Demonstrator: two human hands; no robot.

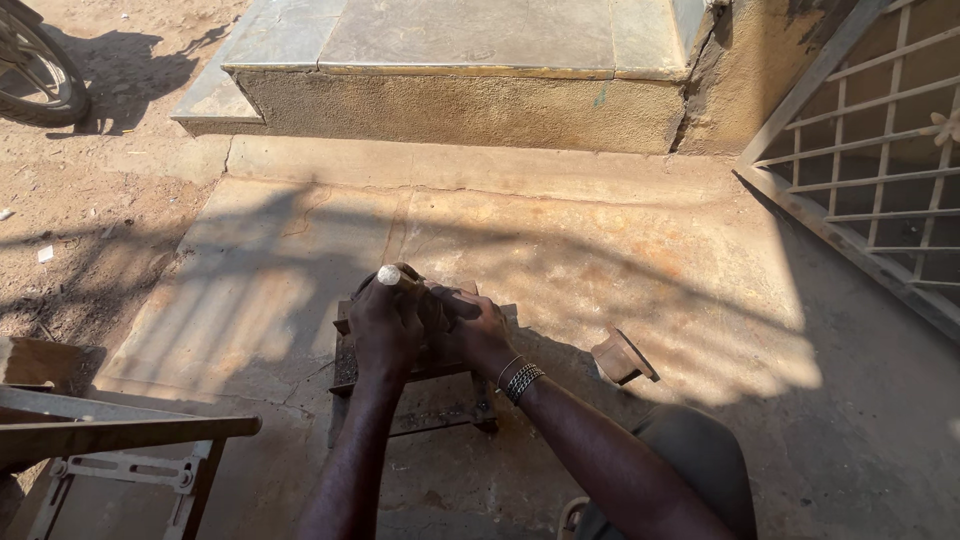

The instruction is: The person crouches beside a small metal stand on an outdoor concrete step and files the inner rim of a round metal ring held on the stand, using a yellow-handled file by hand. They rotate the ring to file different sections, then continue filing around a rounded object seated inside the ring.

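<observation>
My left hand (385,325) is closed around a short metal rod or tool handle (389,275) whose round shiny end sticks up above my fist. My right hand (473,328), with a chain bracelet at the wrist, presses close against the left, fingers wrapped on the same piece. Both hands rest over a low dark metal stand (345,365) on the concrete floor. What lies under the hands is hidden.
A small flanged metal part (622,357) lies on the ground right of the stand. A metal frame (120,440) sits at lower left. A concrete step (460,100) rises ahead, a metal grille gate (870,170) stands at right, and a wheel (35,70) at far left.
</observation>
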